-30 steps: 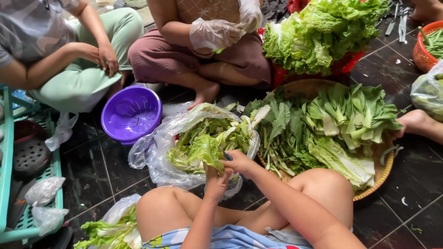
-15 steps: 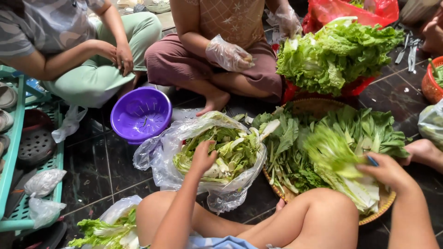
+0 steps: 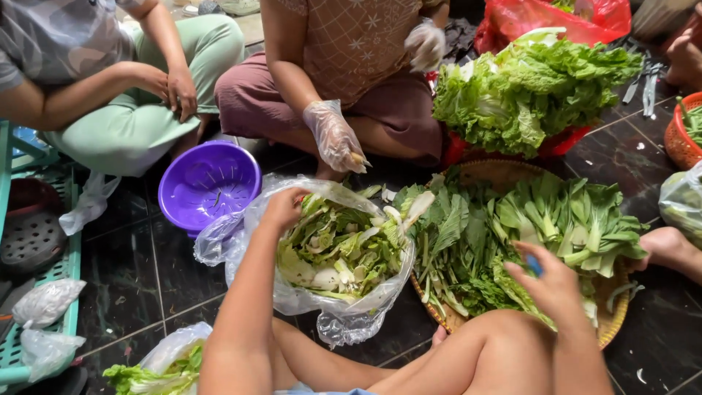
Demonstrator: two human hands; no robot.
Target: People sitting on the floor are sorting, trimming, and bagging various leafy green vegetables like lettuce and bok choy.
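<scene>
Left hand (image 3: 284,207) pinches the far rim of a clear plastic bag (image 3: 322,292), fingers curled shut on the film. Right hand (image 3: 548,281) hovers over the leafy greens, fingers loosely spread, with something small and blue at the fingertips; cannot tell whether it is gripped.

Largest first: flat woven basket (image 3: 610,329), right of centre, piled with long-stemmed leafy greens (image 3: 512,234). Far right of it, a heap of pale frilly leaves (image 3: 526,91) on a red container. The bag sits centre, touching the basket's left edge, full of cut green leaves and white stems. Purple colander (image 3: 208,183) just left of the bag, far side. Two other people sit far; one wears clear plastic gloves (image 3: 335,137). Green crate (image 3: 36,292) at the left edge.
</scene>
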